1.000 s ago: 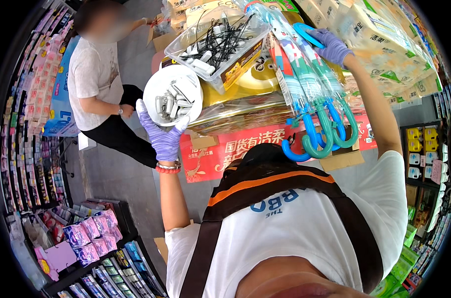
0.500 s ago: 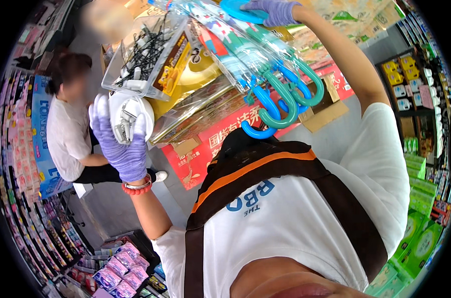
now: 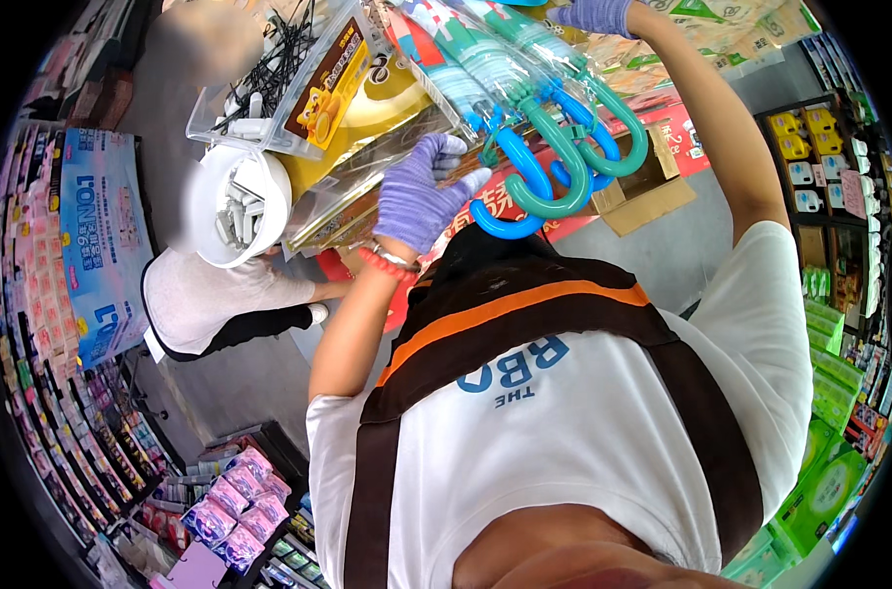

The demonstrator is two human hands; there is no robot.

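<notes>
My left hand (image 3: 424,194), in a purple knit glove with pale fingertips, is open beside the umbrella handles, over clear wrap; its fingers point right, apart and empty. Curved blue (image 3: 524,162) and green umbrella handles (image 3: 556,157) hang over the front edge of the pile, their folded canopies in clear sleeves. My right hand (image 3: 603,16), gloved alike, is at the top edge of the view beside a sliver of something blue (image 3: 519,2); its fingertips are partly cut off. A white tub (image 3: 277,211) with small white plastic pieces (image 3: 242,206) stands left of my left hand.
A clear plastic bin (image 3: 205,123) holds black cords and white pieces. Gold packaging (image 3: 392,113) lies beneath. A person (image 3: 220,304) bends low at the left. Open cardboard (image 3: 647,201) sits below the umbrellas. Stocked shelves (image 3: 829,187) line both sides.
My left hand has moved right, from the white tub to beside the umbrella handles. My right hand has shifted up and right, partly out of view. The person at left has bent lower.
</notes>
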